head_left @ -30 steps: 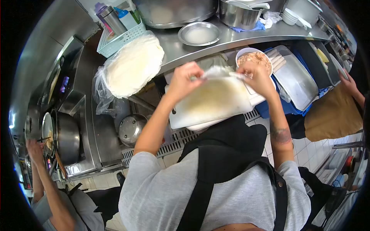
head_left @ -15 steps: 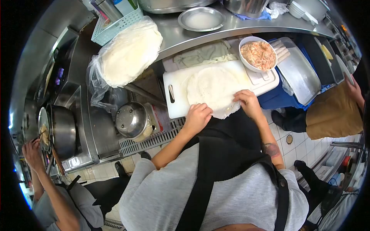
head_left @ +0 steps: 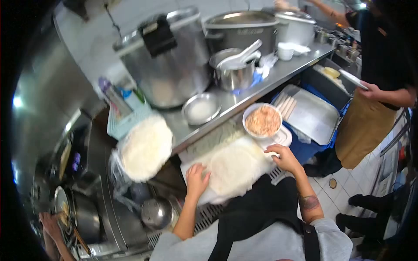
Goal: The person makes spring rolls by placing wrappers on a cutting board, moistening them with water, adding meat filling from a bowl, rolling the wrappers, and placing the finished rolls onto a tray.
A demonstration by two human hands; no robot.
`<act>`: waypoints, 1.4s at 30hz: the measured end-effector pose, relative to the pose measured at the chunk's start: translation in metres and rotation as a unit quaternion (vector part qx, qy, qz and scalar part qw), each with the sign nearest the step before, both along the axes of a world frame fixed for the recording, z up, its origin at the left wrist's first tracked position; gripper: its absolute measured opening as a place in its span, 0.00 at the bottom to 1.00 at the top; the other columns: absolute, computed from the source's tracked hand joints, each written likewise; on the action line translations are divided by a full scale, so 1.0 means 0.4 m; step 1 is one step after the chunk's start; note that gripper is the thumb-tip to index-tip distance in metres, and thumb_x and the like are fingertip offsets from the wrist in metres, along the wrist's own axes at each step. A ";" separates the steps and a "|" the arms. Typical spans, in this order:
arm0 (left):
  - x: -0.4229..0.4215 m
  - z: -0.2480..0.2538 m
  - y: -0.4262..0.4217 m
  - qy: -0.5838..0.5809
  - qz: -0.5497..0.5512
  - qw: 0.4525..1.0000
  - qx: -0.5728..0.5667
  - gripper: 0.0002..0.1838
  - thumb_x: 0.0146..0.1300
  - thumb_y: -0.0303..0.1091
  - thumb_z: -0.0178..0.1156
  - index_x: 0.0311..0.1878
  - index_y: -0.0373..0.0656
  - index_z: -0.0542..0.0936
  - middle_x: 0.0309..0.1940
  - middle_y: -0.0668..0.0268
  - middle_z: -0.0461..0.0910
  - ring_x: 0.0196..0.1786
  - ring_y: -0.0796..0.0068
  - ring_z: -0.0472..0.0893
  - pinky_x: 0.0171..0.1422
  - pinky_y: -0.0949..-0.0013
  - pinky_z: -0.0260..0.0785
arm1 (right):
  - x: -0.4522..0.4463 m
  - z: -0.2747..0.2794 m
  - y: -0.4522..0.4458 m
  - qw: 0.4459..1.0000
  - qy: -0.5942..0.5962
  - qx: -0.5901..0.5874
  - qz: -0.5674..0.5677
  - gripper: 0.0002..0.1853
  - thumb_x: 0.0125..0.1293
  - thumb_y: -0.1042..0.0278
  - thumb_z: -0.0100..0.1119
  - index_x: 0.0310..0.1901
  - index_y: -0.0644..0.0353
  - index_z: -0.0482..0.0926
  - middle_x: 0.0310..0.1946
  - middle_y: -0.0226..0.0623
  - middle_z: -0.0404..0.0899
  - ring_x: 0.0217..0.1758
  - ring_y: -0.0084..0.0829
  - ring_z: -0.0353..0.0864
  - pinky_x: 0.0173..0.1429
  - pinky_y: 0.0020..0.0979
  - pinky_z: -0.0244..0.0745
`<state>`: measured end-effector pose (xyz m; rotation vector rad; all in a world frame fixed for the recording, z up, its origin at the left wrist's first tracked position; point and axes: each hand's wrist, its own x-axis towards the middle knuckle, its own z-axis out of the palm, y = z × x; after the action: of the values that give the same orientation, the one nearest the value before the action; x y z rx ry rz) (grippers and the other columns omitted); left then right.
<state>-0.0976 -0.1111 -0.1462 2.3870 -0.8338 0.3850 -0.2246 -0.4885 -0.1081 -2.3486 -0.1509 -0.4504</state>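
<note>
A thin, round white wrapper sheet (head_left: 233, 167) lies flat on a white cutting board (head_left: 284, 137) in front of me. My left hand (head_left: 197, 179) is over the sheet's left side, fingers apart and holding nothing; blur hides whether it touches. My right hand (head_left: 283, 157) is off the sheet's right edge, its thumb and bent forefinger apart with nothing between them. Behind the board's right end is a white bowl (head_left: 262, 121) of pinkish-orange shredded filling. A stack of similar pale sheets (head_left: 147, 150) sits in clear plastic to the left.
Pale rolls (head_left: 285, 107) lie in a metal tray (head_left: 311, 115) at right. A shallow metal dish (head_left: 201, 108) and large pots (head_left: 167, 65) stand on the steel counter. One co-worker's hand (head_left: 370, 92) holds a white plate at right; another's hand (head_left: 50, 224) is by a pot (head_left: 85, 215).
My hands have come off the sheet's near edge and moved apart, left hand leftward, right hand slightly right. My view has tilted up, showing more of the counter.
</note>
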 end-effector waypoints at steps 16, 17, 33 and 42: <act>-0.012 -0.077 0.000 0.088 -0.015 0.983 0.161 0.37 0.58 0.61 0.64 0.71 0.60 0.72 0.78 0.64 0.58 0.81 0.46 0.49 0.74 0.21 0.30 | 0.443 0.868 0.047 0.960 0.129 0.036 0.245 0.49 0.61 0.61 0.72 0.80 0.47 0.52 0.32 0.32 0.80 0.33 0.20 0.75 0.35 0.22 0.69; -0.011 -0.073 -0.001 0.087 -0.016 0.984 0.157 0.37 0.58 0.60 0.64 0.70 0.59 0.73 0.78 0.64 0.59 0.81 0.46 0.49 0.74 0.21 0.30 | 0.444 0.859 0.048 0.971 0.073 0.044 0.224 0.48 0.61 0.62 0.70 0.80 0.42 0.52 0.36 0.37 0.82 0.35 0.23 0.77 0.39 0.26 0.73; -0.013 -0.073 -0.002 0.081 -0.014 0.986 0.145 0.36 0.57 0.57 0.65 0.70 0.57 0.73 0.78 0.65 0.59 0.81 0.48 0.50 0.75 0.23 0.31 | 0.184 0.078 0.095 0.988 0.114 -0.084 0.064 0.30 0.54 0.55 0.74 0.57 0.61 0.81 0.46 0.50 0.85 0.50 0.47 0.85 0.56 0.41 0.78; -0.013 -0.081 0.003 0.077 -0.016 0.987 0.142 0.37 0.58 0.57 0.64 0.70 0.56 0.73 0.78 0.64 0.59 0.82 0.48 0.49 0.77 0.26 0.28 | 0.057 -0.196 0.239 0.991 0.076 -0.059 -0.095 0.37 0.59 0.47 0.69 0.62 0.70 0.74 0.61 0.63 0.72 0.64 0.58 0.73 0.70 0.45 0.68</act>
<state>-0.1027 -0.1100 -0.1785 2.6188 -0.9046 0.0684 -0.2017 -0.3929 -0.1864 -2.5142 0.1217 -0.3602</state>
